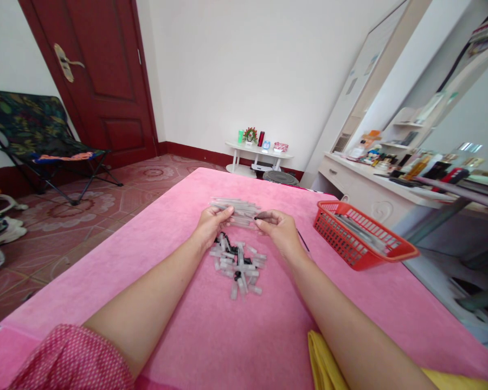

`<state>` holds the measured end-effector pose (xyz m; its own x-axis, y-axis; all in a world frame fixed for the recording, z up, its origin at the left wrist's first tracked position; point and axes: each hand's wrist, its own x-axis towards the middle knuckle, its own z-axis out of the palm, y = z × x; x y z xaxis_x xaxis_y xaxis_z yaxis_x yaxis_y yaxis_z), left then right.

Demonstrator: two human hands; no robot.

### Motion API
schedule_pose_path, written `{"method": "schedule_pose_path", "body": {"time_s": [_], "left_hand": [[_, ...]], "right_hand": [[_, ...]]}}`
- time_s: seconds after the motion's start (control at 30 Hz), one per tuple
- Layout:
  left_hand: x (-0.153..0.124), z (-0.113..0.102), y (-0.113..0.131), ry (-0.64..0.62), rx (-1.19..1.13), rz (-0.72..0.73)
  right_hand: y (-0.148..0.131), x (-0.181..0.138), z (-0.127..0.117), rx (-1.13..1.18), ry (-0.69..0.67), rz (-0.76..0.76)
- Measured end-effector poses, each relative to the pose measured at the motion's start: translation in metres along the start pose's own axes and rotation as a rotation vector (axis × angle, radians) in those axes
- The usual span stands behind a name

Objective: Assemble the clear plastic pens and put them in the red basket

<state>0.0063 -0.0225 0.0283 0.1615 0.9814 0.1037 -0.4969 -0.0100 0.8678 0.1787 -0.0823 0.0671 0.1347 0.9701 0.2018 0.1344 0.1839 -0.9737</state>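
Observation:
My left hand point(212, 225) is closed, thumb against fingers, on a thin clear plastic tube that looks like a pen barrel. Close across from it, my right hand point(283, 232) pinches a small black piece point(256, 218) near the tube's right end. A row of similar clear tubes point(239, 206) lies on the pink cloth just beyond both hands. Nearer to me, between my forearms, is a loose pile of short frosted plastic caps point(250, 271) mixed with small black pieces point(238, 275). A thin dark rod point(303, 241) shows beside my right wrist, partly hidden.
To the right, a red plastic basket point(358, 244) holds several long thin grey items. Yellow fabric point(325, 363) lies under my right forearm. The pink-covered table point(162, 265) stands near a cluttered dresser point(350, 168), a low white shelf point(258, 150) and a folding chair point(36, 130).

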Motion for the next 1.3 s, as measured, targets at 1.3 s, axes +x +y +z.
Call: {"method": "schedule_pose_path", "body": {"time_s": [1.3], "left_hand": [[-0.0007,0.0020,-0.0027,-0.094,0.082,0.088]], "right_hand": [[0.0009,0.0029,-0.0051,-0.224,-0.116,-0.032]]}}
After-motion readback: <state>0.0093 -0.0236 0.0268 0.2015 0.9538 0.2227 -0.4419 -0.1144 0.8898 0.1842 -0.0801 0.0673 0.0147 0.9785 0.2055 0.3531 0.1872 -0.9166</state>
